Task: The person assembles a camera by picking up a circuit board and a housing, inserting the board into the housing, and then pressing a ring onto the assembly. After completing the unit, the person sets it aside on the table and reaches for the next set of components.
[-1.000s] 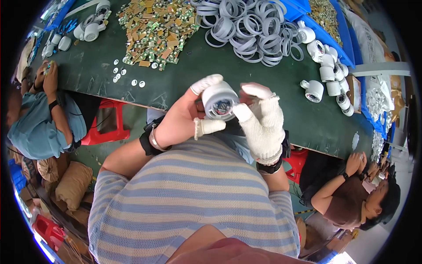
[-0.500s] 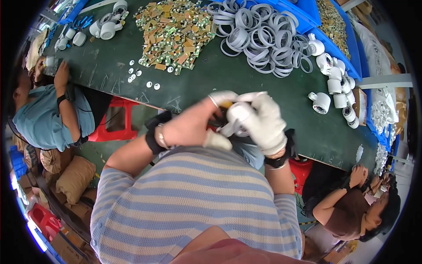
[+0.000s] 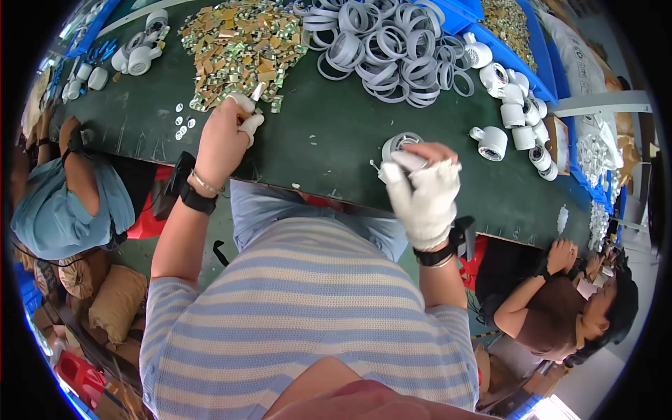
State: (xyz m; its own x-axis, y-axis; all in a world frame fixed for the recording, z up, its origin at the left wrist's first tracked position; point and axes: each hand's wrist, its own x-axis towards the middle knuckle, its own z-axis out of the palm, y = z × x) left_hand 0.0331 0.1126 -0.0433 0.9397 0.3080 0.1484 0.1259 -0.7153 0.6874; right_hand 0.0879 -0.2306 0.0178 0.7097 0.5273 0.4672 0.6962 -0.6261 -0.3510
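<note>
While our left hand reaches across the green tabletop to the heap of small brass pieces, its fingertips pinch one small piece at the heap's near edge. Our gloved right hand is clenched around a round white housing, held just above the tabletop. Beyond that grip lie white rings; more white housings stand to its right.

We see no labels, signs or screens. At the upper right of the frame, blue plastic bins line the table's far edge, and a small open brown cardboard box sits at right. At lower left, tan sacks lie heaped on the floor.
</note>
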